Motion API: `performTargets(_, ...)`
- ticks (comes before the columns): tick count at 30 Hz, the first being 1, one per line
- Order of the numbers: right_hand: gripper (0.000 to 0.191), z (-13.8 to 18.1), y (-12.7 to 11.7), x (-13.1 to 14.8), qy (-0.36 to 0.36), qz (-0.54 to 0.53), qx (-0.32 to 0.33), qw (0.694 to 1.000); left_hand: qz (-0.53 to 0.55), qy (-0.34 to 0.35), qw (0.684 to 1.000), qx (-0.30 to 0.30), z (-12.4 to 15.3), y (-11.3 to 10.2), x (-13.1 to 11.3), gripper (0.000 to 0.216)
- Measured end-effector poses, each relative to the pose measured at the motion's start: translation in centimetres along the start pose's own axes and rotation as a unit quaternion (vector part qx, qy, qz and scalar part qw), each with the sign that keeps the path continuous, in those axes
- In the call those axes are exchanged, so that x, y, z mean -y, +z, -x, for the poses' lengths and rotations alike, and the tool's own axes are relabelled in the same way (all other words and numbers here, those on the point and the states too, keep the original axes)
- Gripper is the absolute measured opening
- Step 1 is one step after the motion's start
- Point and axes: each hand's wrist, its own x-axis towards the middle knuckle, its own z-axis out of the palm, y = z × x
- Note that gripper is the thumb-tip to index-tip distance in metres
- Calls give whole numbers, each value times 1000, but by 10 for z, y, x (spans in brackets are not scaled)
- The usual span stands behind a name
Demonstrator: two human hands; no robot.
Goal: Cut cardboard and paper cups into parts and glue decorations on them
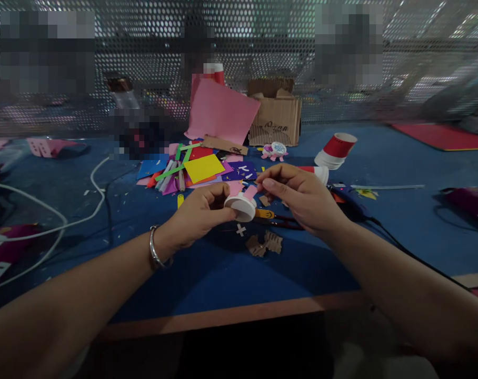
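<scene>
My left hand (pixel 197 213), with a silver bangle on its wrist, is closed round a small white paper cup base (pixel 242 206) that has little pink paper pieces (pixel 242 189) stuck on its top. My right hand (pixel 298 197) is closed too, its fingertips pinching at those pink pieces from the right. Both hands hover above the blue table (pixel 223 273). Just under them lie orange-handled scissors (pixel 270 216), a small white paper cross (pixel 241 229) and scraps of corrugated cardboard (pixel 265 245).
A pile of coloured paper and pens (pixel 195 168) lies behind the hands, with a pink sheet (pixel 221 113) and a torn cardboard box (pixel 274 118) further back. Red-and-white paper cups (pixel 336 150) sit at the right. White cables (pixel 45 221) run along the left. A perforated metal screen closes the back.
</scene>
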Motion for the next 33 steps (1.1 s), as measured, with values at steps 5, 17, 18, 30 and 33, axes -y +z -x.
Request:
performTargets(5,16,0,1,-1,-39,-10,-56,998,67,-27,996,-43,-4,-3,4,28)
performTargets(17,30,-1,1,0,-21,161,-33,986,120,-80,986,-87,-6,-5,2,40)
performTargets(18,30,-1,1,0,-19,163,-29,986,124,-78,986,-82,-6,-4,3,39)
performTargets(30,26,2,2,5,-37,186,-10,982,112,-103,986,-68,-5,-2,-3,36)
performTargets(33,27,3,2,7,-40,181,-11,983,100,-101,987,-70,-4,1,-4,36)
